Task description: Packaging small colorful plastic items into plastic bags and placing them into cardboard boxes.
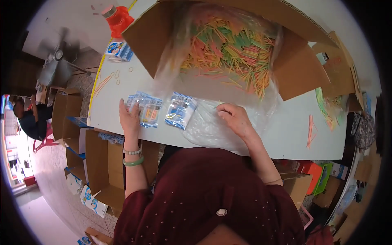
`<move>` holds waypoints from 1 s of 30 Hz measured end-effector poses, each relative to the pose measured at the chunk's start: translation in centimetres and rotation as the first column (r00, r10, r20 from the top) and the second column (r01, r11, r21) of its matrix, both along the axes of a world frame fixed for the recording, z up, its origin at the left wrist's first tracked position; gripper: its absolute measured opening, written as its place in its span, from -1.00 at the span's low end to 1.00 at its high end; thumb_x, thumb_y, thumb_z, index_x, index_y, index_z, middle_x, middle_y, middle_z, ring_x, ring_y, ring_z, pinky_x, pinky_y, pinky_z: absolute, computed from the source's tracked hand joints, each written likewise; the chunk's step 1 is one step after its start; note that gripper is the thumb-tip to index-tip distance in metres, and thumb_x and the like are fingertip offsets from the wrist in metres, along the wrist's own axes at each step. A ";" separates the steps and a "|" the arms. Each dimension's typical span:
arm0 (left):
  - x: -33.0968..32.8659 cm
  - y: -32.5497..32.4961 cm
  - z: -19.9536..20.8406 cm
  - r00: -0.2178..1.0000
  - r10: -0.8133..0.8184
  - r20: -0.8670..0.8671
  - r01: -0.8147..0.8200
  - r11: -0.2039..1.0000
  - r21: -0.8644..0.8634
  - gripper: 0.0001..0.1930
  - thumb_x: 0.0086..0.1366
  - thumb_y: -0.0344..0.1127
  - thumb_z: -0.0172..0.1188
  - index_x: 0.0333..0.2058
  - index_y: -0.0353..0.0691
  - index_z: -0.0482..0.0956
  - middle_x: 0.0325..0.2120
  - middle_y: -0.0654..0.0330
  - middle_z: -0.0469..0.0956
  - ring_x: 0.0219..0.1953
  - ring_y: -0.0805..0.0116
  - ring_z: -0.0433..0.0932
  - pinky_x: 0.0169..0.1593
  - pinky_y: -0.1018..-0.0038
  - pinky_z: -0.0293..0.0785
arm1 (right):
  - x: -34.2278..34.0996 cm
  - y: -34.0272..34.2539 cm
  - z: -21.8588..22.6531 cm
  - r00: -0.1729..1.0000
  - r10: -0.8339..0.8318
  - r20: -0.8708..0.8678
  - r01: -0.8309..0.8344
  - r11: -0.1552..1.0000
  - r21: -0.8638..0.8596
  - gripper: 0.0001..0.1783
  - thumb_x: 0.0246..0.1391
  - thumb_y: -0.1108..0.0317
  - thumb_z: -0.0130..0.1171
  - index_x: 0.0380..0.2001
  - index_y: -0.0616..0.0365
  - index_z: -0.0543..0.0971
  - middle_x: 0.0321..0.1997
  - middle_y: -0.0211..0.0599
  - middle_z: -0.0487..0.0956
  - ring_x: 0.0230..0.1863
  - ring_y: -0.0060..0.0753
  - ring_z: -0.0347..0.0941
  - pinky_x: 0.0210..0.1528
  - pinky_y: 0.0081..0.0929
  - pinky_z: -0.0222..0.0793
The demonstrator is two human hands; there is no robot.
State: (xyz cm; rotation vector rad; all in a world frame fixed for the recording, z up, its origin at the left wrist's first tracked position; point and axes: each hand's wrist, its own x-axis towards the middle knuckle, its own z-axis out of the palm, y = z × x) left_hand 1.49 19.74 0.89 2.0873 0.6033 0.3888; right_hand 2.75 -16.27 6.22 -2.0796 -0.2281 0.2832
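Several small clear packets with blue-and-white print (pixel 150 112) lie overlapping on the white table, and thin coloured sticks show through one. My left hand (pixel 129 117) is at their left edge, fingers stretched and thumb apart. Another blue-and-white packet (pixel 180 110) lies flat just right of them. Over the clear plastic liner (pixel 210 128) my right hand (pixel 236 119) is held with fingers curled together; whatever is between the fingertips is too small to make out. Beyond both hands, an open cardboard box (pixel 153 45) lies toward me with a heap of pink, yellow, green and orange sticks (pixel 232 53).
Rubber bands (pixel 117 74), a blue-and-white carton (pixel 119 52) and a red-wrapped jar (pixel 118 20) are at the table's left. A second box (pixel 341 61) and loose pink sticks (pixel 310 130) are at the right. Below the left edge stands an open cardboard box (pixel 108 163). Another person sits far left.
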 end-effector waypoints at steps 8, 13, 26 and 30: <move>0.0 -1.3 -1.0 0.976 -0.135 0.171 0.115 0.985 0.125 -0.41 0.11 -0.46 0.16 0.15 -0.38 0.25 0.19 -0.19 0.16 0.17 0.00 0.28 0.19 0.29 0.24 | -0.2 -4.1 -0.7 0.995 -0.019 0.098 0.035 0.987 -0.157 -0.84 -0.03 0.40 0.07 -0.37 0.25 0.53 -0.39 -0.15 0.53 -0.34 -0.16 0.45 -0.24 -0.40 0.34; -1.3 -5.1 2.5 0.955 -0.244 0.171 0.074 0.749 0.658 -0.56 0.11 -0.50 0.16 0.02 -0.36 0.42 0.09 -0.17 0.32 0.14 -0.02 0.30 0.13 0.26 0.30 | 2.3 -7.5 -0.8 0.949 -0.108 0.296 0.201 0.930 -0.307 -0.85 -0.03 0.44 0.06 -0.36 0.23 0.54 -0.36 -0.10 0.54 -0.26 -0.06 0.47 -0.18 -0.30 0.38; -1.2 -21.4 1.1 0.240 -0.970 0.040 0.861 0.232 0.453 -0.68 0.06 -0.41 0.23 -0.15 -0.22 0.49 -0.62 0.17 0.34 -0.59 0.20 0.42 -0.52 0.31 0.34 | 8.1 -13.3 -2.2 0.884 0.073 0.461 0.341 0.575 -0.744 -0.69 -0.03 0.47 -0.02 -0.15 0.09 0.45 0.00 -0.16 0.37 -0.01 -0.07 0.39 -0.12 -0.19 0.40; -1.5 -21.5 1.2 0.279 -0.960 -0.015 0.829 0.233 0.508 -0.70 0.07 -0.37 0.23 -0.18 -0.21 0.50 -0.61 0.18 0.34 -0.60 0.22 0.43 -0.53 0.34 0.36 | 9.5 -12.7 -0.6 0.874 0.313 0.373 0.212 0.445 -0.870 -0.72 -0.03 0.36 0.00 -0.18 0.01 0.48 -0.05 -0.30 0.37 0.04 -0.26 0.34 -0.01 -0.29 0.32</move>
